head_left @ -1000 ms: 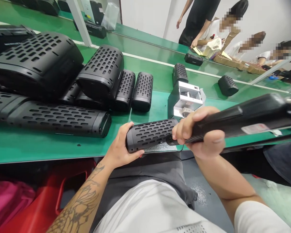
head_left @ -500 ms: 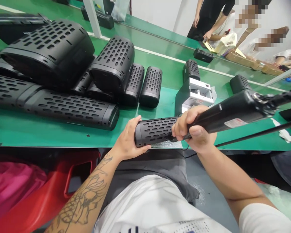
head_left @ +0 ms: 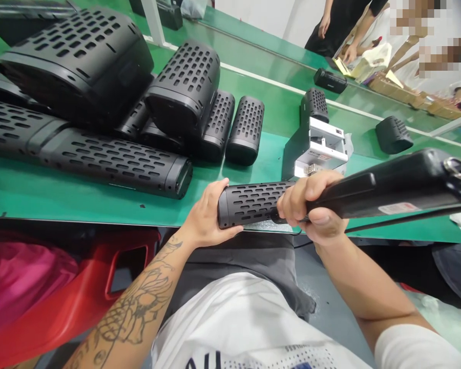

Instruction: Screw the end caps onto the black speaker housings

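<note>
My left hand [head_left: 211,218] is closed around the left end of a black slotted casing [head_left: 249,202], which lies at the front edge of the green table. In my right hand [head_left: 313,205] is a black electric screwdriver [head_left: 384,187], its body slanting up to the right with a pale label on its side. The tool's nose points down at the casing's right part. My right fingers hide that end of the casing and the tip, so I cannot tell whether they touch. Just behind my right hand stands a grey and white screw feeder [head_left: 318,146].
Several similar black casings are stacked at the left, with a long casing [head_left: 119,164] in front. Another casing [head_left: 246,130] stands behind my left hand. A black cable [head_left: 407,218] crosses at the right. A red stool [head_left: 96,277] is at lower left. Across the belt, people handle cardboard boxes.
The screwdriver's body has tilted lower on the right and come closer to the view. Both hands keep their hold. The whole view has shifted slightly.
</note>
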Tool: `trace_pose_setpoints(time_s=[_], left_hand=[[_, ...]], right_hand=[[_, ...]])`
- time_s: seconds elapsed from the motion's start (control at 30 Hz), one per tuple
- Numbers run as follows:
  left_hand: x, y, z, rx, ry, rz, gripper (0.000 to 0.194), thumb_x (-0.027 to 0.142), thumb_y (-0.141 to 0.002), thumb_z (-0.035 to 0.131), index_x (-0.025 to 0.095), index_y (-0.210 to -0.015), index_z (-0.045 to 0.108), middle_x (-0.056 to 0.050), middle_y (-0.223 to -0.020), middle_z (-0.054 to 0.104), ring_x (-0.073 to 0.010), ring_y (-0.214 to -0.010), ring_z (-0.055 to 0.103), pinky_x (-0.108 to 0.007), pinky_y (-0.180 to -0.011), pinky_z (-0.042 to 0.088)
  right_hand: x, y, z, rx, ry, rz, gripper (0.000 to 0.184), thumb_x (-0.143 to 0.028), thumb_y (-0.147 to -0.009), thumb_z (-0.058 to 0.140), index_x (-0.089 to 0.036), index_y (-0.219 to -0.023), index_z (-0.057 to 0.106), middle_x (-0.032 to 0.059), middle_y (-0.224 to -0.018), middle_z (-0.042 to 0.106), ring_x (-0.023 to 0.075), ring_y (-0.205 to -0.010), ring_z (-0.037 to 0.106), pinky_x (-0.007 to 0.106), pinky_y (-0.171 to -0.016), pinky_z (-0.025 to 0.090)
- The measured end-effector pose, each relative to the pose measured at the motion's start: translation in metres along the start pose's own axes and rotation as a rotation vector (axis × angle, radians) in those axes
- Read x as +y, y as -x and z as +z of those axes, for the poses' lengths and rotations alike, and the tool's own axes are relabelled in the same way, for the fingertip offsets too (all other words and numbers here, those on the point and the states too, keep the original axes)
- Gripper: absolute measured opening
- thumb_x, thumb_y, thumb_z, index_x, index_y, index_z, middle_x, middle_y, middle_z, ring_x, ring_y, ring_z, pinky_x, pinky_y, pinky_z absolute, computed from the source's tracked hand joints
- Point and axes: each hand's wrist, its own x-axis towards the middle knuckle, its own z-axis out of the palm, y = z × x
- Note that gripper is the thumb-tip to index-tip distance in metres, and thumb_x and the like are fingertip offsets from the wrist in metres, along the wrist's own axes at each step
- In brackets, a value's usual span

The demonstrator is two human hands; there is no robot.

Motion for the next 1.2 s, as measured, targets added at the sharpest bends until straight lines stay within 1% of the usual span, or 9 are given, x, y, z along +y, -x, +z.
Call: trace_pose_setpoints(time_s=[0.2, 0.33, 0.53, 0.6, 0.73, 0.83, 1.03, 1.13, 1.2], left_hand=[[0.0, 0.0, 0.0, -0.01, 0.002, -0.005, 0.138, 0.052, -0.088, 0.106, 0.029, -0.196, 0.022, -0.024, -0.183, 0.056, -0.0514, -0.17, 0.065, -0.069, -0.137, 0.064], [0.002, -0.002, -0.001, -0.003, 0.009, -0.03, 0.137, 0.048, -0.086, 0.106, 0.029, -0.195, 0.025, -0.023, -0.183, 0.057, -0.0499, -0.169, 0.066, -0.069, -0.136, 0.065], [0.005, -0.004, -0.002, 0.008, 0.009, 0.004, 0.136, 0.036, -0.081, 0.105, 0.03, -0.192, 0.026, -0.022, -0.181, 0.058, -0.0498, -0.168, 0.067, -0.069, -0.136, 0.065], [0.006, -0.004, -0.003, 0.001, 0.008, 0.002, 0.136, 0.035, -0.08, 0.105, 0.029, -0.191, 0.027, -0.022, -0.18, 0.058, -0.0502, -0.168, 0.067, -0.069, -0.136, 0.064], [0.006, -0.005, -0.003, -0.009, -0.004, 0.001, 0.135, 0.036, -0.081, 0.105, 0.029, -0.19, 0.026, -0.022, -0.179, 0.059, -0.0503, -0.168, 0.067, -0.068, -0.137, 0.064], [0.005, -0.005, -0.003, -0.025, -0.01, -0.005, 0.136, 0.037, -0.081, 0.105, 0.029, -0.19, 0.025, -0.023, -0.181, 0.057, -0.0504, -0.171, 0.065, -0.068, -0.137, 0.063], [0.002, -0.004, -0.003, -0.027, 0.018, -0.047, 0.134, 0.042, -0.083, 0.105, 0.028, -0.192, 0.027, -0.023, -0.185, 0.055, -0.0491, -0.172, 0.064, -0.067, -0.14, 0.061], [0.0, -0.005, -0.003, -0.014, 0.019, -0.07, 0.134, 0.045, -0.085, 0.104, 0.027, -0.192, 0.027, -0.023, -0.186, 0.054, -0.0481, -0.171, 0.064, -0.067, -0.14, 0.061], [-0.001, -0.005, -0.002, -0.014, 0.007, -0.083, 0.134, 0.045, -0.085, 0.104, 0.027, -0.193, 0.026, -0.024, -0.186, 0.054, -0.0475, -0.169, 0.066, -0.068, -0.139, 0.062]], right_hand=[[0.0, 0.0, 0.002, 0.033, 0.011, -0.002, 0.035, -0.044, -0.099, 0.103, -0.03, -0.093, 0.072, -0.0101, -0.059, 0.064, 0.0114, -0.035, 0.05, 0.027, -0.042, 0.052], [0.001, 0.001, -0.001, 0.023, 0.045, 0.022, 0.033, -0.05, -0.099, 0.103, -0.031, -0.104, 0.077, -0.0102, -0.058, 0.066, 0.0123, -0.035, 0.05, 0.028, -0.042, 0.052], [0.006, 0.003, -0.01, -0.072, -0.003, 0.022, 0.02, -0.038, -0.102, 0.099, -0.03, -0.11, 0.082, -0.0071, -0.067, 0.073, 0.013, -0.04, 0.055, 0.03, -0.043, 0.051], [0.006, 0.002, -0.009, -0.069, -0.001, 0.063, 0.026, -0.041, -0.099, 0.102, -0.031, -0.103, 0.079, -0.0083, -0.065, 0.071, 0.013, -0.038, 0.053, 0.031, -0.042, 0.051], [0.002, -0.001, -0.004, 0.012, 0.056, 0.217, 0.054, -0.061, -0.085, 0.111, -0.033, -0.087, 0.065, -0.0106, -0.055, 0.061, 0.0146, -0.036, 0.049, 0.034, -0.038, 0.049], [0.001, 0.0, -0.003, 0.056, 0.08, 0.244, 0.059, -0.066, -0.081, 0.113, -0.033, -0.086, 0.063, -0.0109, -0.055, 0.06, 0.0151, -0.036, 0.047, 0.035, -0.039, 0.047], [-0.001, 0.008, 0.0, 0.102, 0.149, 0.202, 0.048, -0.064, -0.086, 0.111, -0.033, -0.095, 0.074, -0.0089, -0.06, 0.066, 0.0181, -0.043, 0.056, 0.038, -0.046, 0.05], [-0.003, 0.005, 0.001, 0.106, 0.15, 0.19, 0.035, -0.054, -0.096, 0.106, -0.032, -0.112, 0.084, -0.008, -0.068, 0.073, 0.0174, -0.048, 0.061, 0.038, -0.053, 0.055], [-0.001, 0.002, -0.002, 0.054, 0.122, 0.194, 0.029, -0.047, -0.099, 0.106, -0.031, -0.111, 0.085, -0.0074, -0.072, 0.076, 0.0165, -0.051, 0.064, 0.037, -0.057, 0.058]])
